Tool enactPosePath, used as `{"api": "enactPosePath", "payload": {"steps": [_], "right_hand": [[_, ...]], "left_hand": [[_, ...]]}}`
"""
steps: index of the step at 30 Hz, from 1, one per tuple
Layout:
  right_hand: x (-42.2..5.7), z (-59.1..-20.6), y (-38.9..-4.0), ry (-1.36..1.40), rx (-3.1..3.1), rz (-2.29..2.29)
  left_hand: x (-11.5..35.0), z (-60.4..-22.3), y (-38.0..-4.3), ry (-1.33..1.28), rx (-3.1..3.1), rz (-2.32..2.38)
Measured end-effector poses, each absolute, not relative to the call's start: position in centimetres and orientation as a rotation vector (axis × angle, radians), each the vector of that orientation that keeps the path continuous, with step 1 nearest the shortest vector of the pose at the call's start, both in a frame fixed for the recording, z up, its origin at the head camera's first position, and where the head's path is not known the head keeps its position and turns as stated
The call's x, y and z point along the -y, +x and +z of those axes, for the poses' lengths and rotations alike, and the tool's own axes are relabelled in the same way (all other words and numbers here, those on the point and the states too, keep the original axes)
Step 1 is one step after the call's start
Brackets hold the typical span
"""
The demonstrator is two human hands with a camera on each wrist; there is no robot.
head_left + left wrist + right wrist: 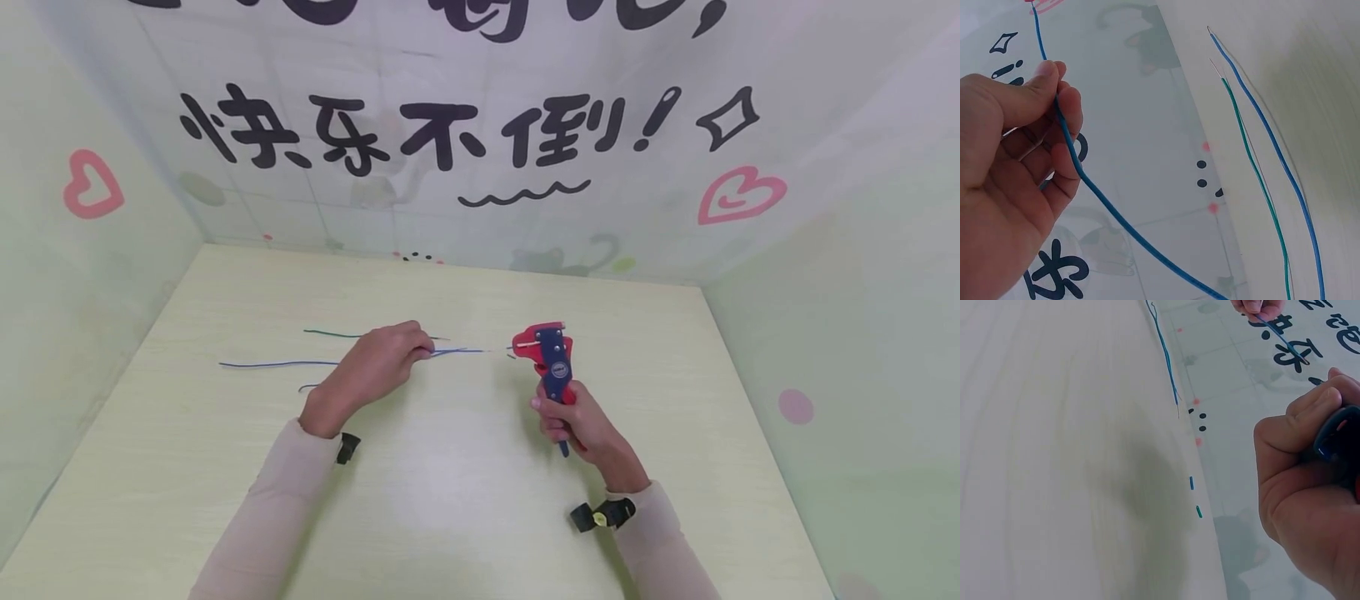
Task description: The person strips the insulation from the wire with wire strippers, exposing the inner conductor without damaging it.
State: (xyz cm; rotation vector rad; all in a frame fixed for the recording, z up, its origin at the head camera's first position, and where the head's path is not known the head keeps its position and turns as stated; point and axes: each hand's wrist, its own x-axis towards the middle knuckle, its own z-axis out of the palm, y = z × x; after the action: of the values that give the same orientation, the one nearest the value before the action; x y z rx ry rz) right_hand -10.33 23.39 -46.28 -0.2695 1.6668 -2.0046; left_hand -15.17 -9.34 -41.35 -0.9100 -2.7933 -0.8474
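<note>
My left hand (382,360) pinches a blue wire (1125,225) between thumb and fingertips, with its short end pointing right. In the right wrist view, that end (1291,347) sticks out from the fingers. On the table lie another blue wire (1279,150) and a green wire (1249,162), both with bare metal showing at one end. My right hand (583,423) grips the handles of a red and blue wire stripper (557,367), held upright. Its red head stands to the right of the held wire's end, with a gap between them in the head view.
Two short bits of insulation, one blue (1191,483) and one green (1199,511), lie on the pale table (442,517) near the stripper. Printed fabric walls (420,217) close in the back and both sides.
</note>
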Motion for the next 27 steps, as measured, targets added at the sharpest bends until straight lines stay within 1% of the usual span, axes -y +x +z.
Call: {"api": "enactPosePath", "payload": {"steps": [4,11,19,27], "right_hand": [[-23.8,-46.3,-10.4,-0.240,-1.716,-1.992],[-24.6,-46.8,-10.8,-0.106,-1.846,-1.899],[-25.0,-47.0,-11.0,0.034,-1.944,-1.811],[-25.0,-47.0,-10.9,0.059,-1.982,-1.772]], "left_hand": [[9.6,-41.5,-15.2,-0.896,2.831,-0.819],[10.2,-42.1,-15.1,-0.875,2.914,-0.699],[10.9,-44.2,-15.1,-0.873,2.978,-0.585],[11.1,-46.0,-15.4,-0.841,3.040,-0.583]]}}
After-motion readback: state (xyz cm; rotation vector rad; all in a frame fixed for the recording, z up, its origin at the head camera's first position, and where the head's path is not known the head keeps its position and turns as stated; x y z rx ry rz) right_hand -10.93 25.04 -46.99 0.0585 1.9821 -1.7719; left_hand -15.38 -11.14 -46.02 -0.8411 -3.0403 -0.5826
